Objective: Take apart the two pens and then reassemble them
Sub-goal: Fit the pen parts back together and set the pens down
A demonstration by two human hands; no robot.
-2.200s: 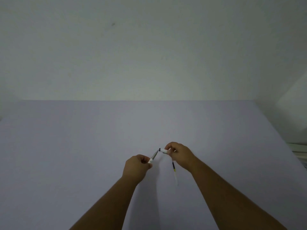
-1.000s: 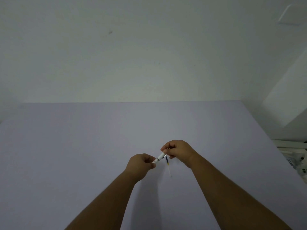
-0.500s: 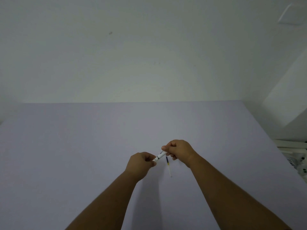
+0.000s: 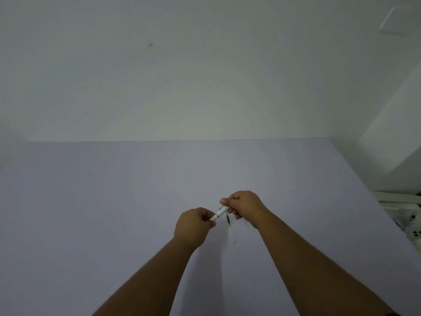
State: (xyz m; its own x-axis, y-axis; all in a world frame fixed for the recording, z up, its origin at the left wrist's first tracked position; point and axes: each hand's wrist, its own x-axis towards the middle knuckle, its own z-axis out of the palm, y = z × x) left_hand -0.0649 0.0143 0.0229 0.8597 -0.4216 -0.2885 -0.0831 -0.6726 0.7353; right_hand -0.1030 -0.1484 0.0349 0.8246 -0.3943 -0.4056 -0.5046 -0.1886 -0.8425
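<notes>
A white pen (image 4: 220, 212) is held slantwise between both hands, a little above the pale lilac table (image 4: 114, 201). My left hand (image 4: 193, 224) pinches its lower end. My right hand (image 4: 242, 205) grips its upper end. Only a short white stretch with a dark band shows between the fingers. A thin refill (image 4: 230, 228), dark at the top, yellow below and then clear, lies on the table just right of the pen, under my right hand. The second pen's other parts are not visible.
The table meets a plain white wall (image 4: 182, 76) at the back. Beyond the table's right edge lies white clutter with dark dots (image 4: 410, 226). Bare tabletop spreads to the left and in front of the hands.
The two pen pieces that were apart 2.2 s ago have been brought together into one line between the hands. The hands now sit closer. The refill on the table has stayed put.
</notes>
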